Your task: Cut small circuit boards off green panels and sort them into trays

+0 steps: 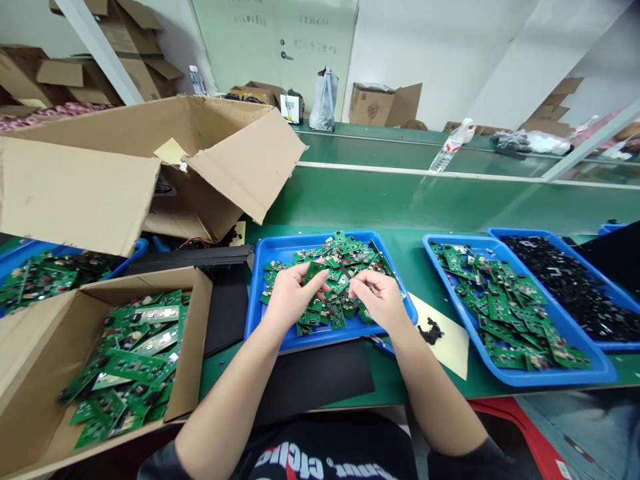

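Over the blue tray (253,293) in front of me, my left hand (293,293) pinches a green circuit board (314,271) between thumb and fingers. Close by on its right, my right hand (381,300) has thumb and fingertips closed on a small black piece (346,271), whose kind I cannot make out. A heap of green circuit boards (337,313) fills much of the tray beneath both hands. Part of the heap is hidden behind the fingers. To the right of the tray, small black pieces (431,331) lie on a yellowish sheet (453,347).
A cardboard box (193,360) of green boards stands at left, below a larger open carton (240,160). At right are a blue tray (545,380) of boards and another blue tray (620,345) of black parts. A water bottle (450,150) stands on the ledge behind.
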Available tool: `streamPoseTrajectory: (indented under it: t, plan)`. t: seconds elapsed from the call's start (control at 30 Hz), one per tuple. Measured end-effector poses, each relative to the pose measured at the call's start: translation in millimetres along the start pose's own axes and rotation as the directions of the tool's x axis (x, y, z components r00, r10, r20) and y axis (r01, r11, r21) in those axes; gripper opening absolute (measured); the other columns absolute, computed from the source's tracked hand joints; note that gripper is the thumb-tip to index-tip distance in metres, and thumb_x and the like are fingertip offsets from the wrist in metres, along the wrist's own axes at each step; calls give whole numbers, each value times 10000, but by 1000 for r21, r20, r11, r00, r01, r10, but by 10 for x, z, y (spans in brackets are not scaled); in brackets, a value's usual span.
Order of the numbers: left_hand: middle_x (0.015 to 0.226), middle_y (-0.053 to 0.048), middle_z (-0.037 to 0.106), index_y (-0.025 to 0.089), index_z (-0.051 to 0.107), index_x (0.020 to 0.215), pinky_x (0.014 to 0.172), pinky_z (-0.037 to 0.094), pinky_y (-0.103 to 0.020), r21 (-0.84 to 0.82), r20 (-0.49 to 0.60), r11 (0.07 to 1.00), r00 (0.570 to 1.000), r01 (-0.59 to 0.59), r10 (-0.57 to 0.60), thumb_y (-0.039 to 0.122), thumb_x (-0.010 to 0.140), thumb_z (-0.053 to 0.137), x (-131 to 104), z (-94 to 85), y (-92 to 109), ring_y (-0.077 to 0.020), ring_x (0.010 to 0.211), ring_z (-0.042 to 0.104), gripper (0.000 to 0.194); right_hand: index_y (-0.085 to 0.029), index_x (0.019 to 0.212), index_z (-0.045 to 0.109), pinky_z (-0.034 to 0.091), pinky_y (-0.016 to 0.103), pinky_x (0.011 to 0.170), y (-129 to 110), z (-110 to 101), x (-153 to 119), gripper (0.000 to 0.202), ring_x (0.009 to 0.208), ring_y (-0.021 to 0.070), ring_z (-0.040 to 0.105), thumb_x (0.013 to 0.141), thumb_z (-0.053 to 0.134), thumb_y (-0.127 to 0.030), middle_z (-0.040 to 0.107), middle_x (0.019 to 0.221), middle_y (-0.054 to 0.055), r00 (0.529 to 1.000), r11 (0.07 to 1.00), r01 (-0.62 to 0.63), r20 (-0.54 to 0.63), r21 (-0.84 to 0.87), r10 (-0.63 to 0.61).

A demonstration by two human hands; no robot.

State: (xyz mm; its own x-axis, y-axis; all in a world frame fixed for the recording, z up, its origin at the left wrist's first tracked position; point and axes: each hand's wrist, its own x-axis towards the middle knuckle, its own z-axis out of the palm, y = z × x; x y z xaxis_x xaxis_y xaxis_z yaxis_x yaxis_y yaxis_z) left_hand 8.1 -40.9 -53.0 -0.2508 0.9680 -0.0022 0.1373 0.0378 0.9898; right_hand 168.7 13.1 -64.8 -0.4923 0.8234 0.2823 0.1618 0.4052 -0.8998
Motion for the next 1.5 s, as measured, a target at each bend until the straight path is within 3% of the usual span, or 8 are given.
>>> streamPoseTrajectory:
  t: [0.1, 0.3, 0.57, 1.17, 1.5]
  plan:
    - [559, 20, 595, 141, 558, 721, 502, 443, -220, -41, 19, 999, 1000, 19, -18, 360, 747, 575, 9, 4, -10, -79, 432, 520, 221, -186, 607, 532, 414, 238, 539, -27, -33, 0, 243, 552, 121, 521, 822, 459, -273, 568, 586, -4, 995, 992, 102, -10, -78, -103]
    - [578, 26, 557, 153, 494, 739, 436, 430, -203, -316, 255, 926, 958, 209, -129, 286, 735, 560, -28, 92, 0, -99, 467, 556, 148, -197, 659, 525, 428, 256, 584, -8, -3, 2, 201, 584, 129, 531, 838, 443, -234, 573, 621, 5, 949, 917, 312, 123, -250, -290]
    - [616, -1, 581, 137, 524, 712, 551, 486, -218, -406, 359, 862, 921, 302, -154, 203, 726, 539, -48, 111, 36, -91, 552, 570, 69, -197, 635, 494, 422, 258, 601, 28, -5, 2, 207, 583, 126, 519, 836, 444, -200, 555, 610, 9, 926, 863, 377, 126, -336, -355]
    - [611, -12, 572, 128, 546, 734, 563, 531, -270, -454, 305, 802, 914, 388, -269, 275, 708, 590, -45, 149, 3, -110, 546, 558, 156, -208, 573, 435, 401, 261, 572, 55, -14, 6, 247, 562, 130, 493, 816, 440, -169, 518, 570, 8, 902, 770, 424, 145, -477, -407]
    - [620, -13, 557, 126, 535, 646, 520, 507, -235, -430, 319, 836, 923, 342, -214, 319, 728, 577, -41, 135, 10, -98, 526, 547, 214, -208, 567, 429, 393, 259, 558, 49, -12, 1, 242, 548, 127, 481, 802, 443, -152, 510, 563, 5, 902, 760, 421, 139, -496, -409]
